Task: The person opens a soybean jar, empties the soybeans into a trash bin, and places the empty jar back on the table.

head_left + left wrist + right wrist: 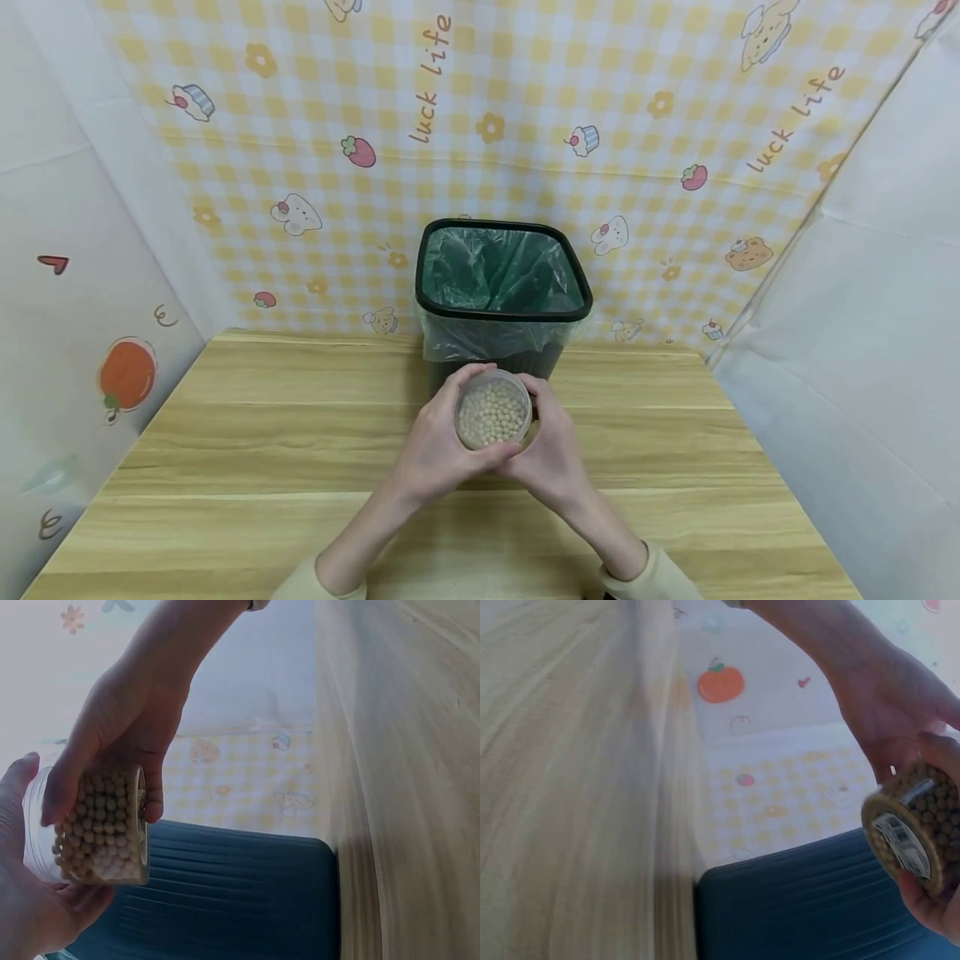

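Observation:
Both hands hold a clear plastic jar of round, pale dried beans [492, 412] in front of the bin. My left hand [442, 437] curves round the jar's left side, its thumb along the near side. Round the right side grips my right hand [551, 442]. In the left wrist view the jar [101, 825] lies tilted between the left hand [26, 900] and the right hand [127, 720], beans gathered toward its base. A barcode label [904, 844] shows on the jar's base in the right wrist view.
Just beyond the hands, a dark green bin [450, 375] stands against the checked cloth backdrop [315, 183], lined with a clear bag [495, 333] folded over its black rim [502, 315]. The wooden table [300, 433] reaches white side walls [862, 350].

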The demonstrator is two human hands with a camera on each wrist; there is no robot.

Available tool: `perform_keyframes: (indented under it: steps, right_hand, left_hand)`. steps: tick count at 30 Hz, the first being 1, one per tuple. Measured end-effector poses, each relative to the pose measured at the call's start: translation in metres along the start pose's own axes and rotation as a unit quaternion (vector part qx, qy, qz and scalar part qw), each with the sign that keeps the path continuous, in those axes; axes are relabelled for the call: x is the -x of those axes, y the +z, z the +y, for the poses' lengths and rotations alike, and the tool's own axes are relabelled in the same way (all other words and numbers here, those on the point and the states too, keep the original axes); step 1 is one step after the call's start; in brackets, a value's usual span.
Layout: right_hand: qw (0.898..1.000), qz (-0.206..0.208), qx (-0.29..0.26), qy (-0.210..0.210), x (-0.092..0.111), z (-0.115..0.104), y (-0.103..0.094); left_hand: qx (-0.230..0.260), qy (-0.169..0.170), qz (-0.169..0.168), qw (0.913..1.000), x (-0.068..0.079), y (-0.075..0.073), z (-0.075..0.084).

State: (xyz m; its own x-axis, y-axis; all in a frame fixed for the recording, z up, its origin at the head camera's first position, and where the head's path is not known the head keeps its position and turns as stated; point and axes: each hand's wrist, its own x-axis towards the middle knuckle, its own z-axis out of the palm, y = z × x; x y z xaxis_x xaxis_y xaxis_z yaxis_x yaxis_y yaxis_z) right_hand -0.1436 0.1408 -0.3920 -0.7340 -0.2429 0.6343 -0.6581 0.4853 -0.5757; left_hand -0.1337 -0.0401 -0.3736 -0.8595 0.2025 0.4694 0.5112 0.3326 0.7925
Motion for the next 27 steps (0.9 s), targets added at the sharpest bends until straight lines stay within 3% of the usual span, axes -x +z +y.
perform_keyframes:
  steps: [4, 7, 11, 14, 18, 21, 24, 27]
  right_hand:
    - [1.000, 0.004, 0.001, 0.002, 0.000, 0.002, 0.001]
    - [0.998, -0.021, -0.057, 0.035, -0.003, 0.004, -0.003]
    - [0.981, -0.062, -0.158, 0.093, -0.008, 0.008, -0.012]
    - [0.967, -0.093, -0.211, 0.111, -0.010, 0.013, -0.020]
    - [0.937, -0.150, -0.297, 0.106, -0.012, 0.021, -0.028]
    - [0.904, -0.206, -0.364, 0.092, -0.013, 0.025, -0.030]
    - [0.878, -0.256, -0.399, 0.069, -0.013, 0.027, -0.030]
    - [0.861, -0.289, -0.416, 0.046, -0.013, 0.028, -0.028]
  left_hand:
    - [0.002, -0.022, -0.008, 0.9997, 0.000, -0.001, 0.000]
    - [0.000, -0.018, -0.038, 0.9991, 0.000, -0.005, 0.000]
    - [0.000, 0.012, -0.080, 0.9967, -0.003, -0.016, 0.000]
    - [0.017, 0.025, -0.113, 0.9931, -0.005, -0.027, -0.001]
    - [0.080, 0.029, -0.175, 0.9809, -0.008, -0.040, -0.004]
    - [0.134, 0.039, -0.217, 0.9663, -0.011, -0.046, -0.006]
    - [0.169, 0.055, -0.245, 0.9531, -0.012, -0.047, -0.010]
    - [0.187, 0.062, -0.261, 0.9450, -0.013, -0.048, -0.012]
